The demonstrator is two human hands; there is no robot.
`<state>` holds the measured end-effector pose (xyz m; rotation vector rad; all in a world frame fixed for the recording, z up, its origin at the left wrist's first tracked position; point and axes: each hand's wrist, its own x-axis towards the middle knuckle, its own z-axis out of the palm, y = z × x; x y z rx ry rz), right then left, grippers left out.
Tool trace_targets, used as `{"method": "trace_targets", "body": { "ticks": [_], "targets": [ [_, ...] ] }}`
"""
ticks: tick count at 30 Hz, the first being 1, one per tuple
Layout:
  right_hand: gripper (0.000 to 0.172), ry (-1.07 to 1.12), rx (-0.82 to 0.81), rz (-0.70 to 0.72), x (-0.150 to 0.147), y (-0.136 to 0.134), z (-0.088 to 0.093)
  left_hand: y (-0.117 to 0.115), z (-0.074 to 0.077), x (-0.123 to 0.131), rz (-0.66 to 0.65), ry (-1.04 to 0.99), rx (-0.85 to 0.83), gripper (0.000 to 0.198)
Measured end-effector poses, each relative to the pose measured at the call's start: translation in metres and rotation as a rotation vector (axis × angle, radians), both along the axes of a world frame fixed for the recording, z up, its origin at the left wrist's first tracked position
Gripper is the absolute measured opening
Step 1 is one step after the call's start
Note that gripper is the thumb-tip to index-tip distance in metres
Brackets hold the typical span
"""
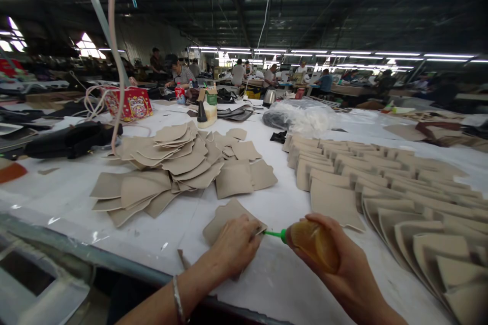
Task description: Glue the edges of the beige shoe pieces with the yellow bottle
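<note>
My left hand is closed on a beige leather-like piece near the table's front edge, its fingers at the piece's right corner. In my right hand is an amber glue bottle, tilted to the left with a thin green nozzle. The nozzle's tip meets the piece's edge just beside my left fingers. Whether any glue is coming out is too small to tell. Behind my left hand lies a loose heap of similar beige pieces. To the right, many more pieces stand in overlapping rows.
A white container with a black top stands behind the heap. Farther back are a red patterned box, a kettle and clear plastic wrap. A hose hangs down at the left. Other people sit working in the background.
</note>
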<state>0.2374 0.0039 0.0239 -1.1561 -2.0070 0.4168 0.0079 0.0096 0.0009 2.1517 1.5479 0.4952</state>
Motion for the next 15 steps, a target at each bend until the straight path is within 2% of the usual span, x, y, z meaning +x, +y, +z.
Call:
{"method": "trace_targets", "body": {
  "ticks": [7,12,15],
  "targets": [
    [0.042,0.072,-0.034,-0.097,0.002,0.003,-0.006,-0.001,-0.001,0.000,-0.003,0.005,-0.007,0.024],
    [0.044,0.180,-0.164,-0.111,0.002,-0.002,-0.010,-0.003,0.005,0.000,-0.011,0.065,-0.026,0.025],
    [0.045,0.182,-0.125,-0.154,0.004,-0.002,-0.014,-0.002,0.006,-0.001,-0.025,0.076,-0.033,0.028]
  ]
}}
